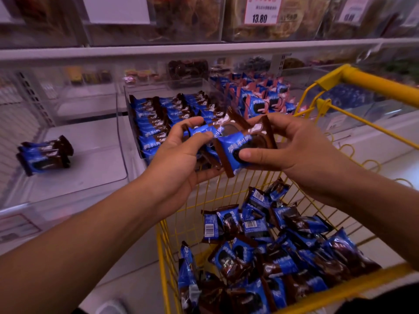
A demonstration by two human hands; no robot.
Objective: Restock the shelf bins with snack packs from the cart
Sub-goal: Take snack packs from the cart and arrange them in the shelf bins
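Store shelf with clear bins [127, 141]. Left hand [179, 155] and right hand [292, 146] both grip a bundle of blue-brown snack packs [231, 141] above the yellow cart [371, 80]'s far edge. More packs lie loose in the cart, near right.

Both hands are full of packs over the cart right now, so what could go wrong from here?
1. The left hand and right hand share a loose bundle of snack packs; one might slip, likely into the cart or onto the floor.
2. The middle bin already holds tidy rows; pushing the bundle in could disturb them.
3. The pink-striped packs sit next door, so mixing is possible.
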